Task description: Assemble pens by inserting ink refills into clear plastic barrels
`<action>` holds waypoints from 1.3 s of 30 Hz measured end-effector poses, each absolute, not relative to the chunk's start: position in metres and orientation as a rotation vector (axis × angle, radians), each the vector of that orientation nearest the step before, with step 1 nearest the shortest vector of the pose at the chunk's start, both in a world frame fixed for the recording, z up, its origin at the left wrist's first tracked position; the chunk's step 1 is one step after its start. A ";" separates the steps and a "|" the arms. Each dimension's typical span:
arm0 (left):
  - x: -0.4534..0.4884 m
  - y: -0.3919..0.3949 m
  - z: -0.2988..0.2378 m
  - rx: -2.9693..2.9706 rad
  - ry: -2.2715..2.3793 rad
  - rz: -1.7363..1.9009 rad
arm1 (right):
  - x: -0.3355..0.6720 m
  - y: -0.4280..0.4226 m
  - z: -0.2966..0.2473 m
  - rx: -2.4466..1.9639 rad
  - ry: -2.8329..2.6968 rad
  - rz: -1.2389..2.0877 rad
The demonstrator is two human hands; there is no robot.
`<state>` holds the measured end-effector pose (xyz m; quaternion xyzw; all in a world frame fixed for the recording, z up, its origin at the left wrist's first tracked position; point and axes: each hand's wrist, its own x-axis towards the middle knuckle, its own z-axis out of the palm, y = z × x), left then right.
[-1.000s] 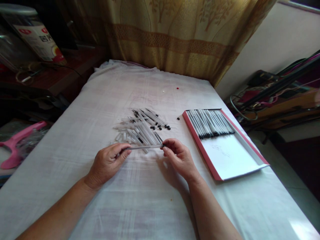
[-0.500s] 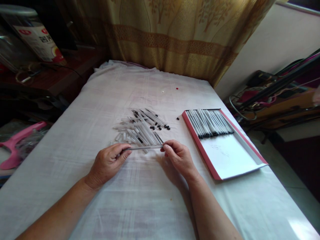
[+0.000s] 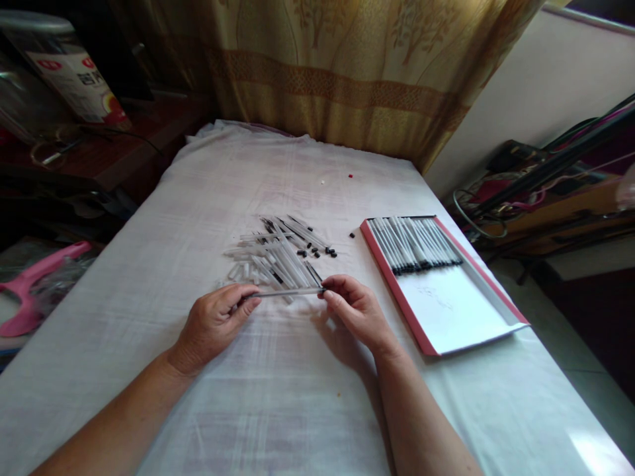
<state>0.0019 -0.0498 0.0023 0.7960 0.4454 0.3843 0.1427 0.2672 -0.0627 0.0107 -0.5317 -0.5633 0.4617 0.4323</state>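
A slim translucent pen (image 3: 288,293) lies level between my two hands. My left hand (image 3: 215,324) is closed on its left end, thumb and fingers pinched together. At the other end, my right hand (image 3: 353,309) pinches the tip, where a small dark piece shows between thumb and forefinger. Just beyond my hands is a loose pile of clear pen barrels (image 3: 285,254), dark refills (image 3: 270,225) and clear caps (image 3: 243,271). Several small black plugs (image 3: 316,251) lie at the pile's right side.
To the right, a shallow red-edged box (image 3: 397,294) holds a row of pens (image 3: 417,244) with black ends. A single black plug (image 3: 352,235) lies beside it. Pale cloth (image 3: 238,410) covers the table. A jar (image 3: 74,79) stands on the dark desk at left.
Both hands keep the pen in nearly the same place. The fingers of my right hand have shifted slightly, and the dark piece at the pen's end shows more.
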 end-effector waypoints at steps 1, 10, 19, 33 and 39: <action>0.002 -0.050 0.002 2.301 1.280 1.113 | 0.268 -0.063 0.011 -1.332 -1.413 1.153; 0.001 -0.050 0.002 2.282 1.289 1.109 | 0.268 -0.062 0.010 -1.354 -1.477 1.126; 0.001 -0.050 0.004 2.226 1.311 1.065 | 0.268 -0.062 0.012 -1.367 -1.505 1.124; 0.003 -0.052 0.003 2.011 1.308 1.034 | 0.264 -0.063 0.009 -1.349 -1.402 1.079; 0.007 -0.052 0.006 2.042 1.340 1.089 | 0.260 -0.062 0.010 -1.373 -1.363 1.124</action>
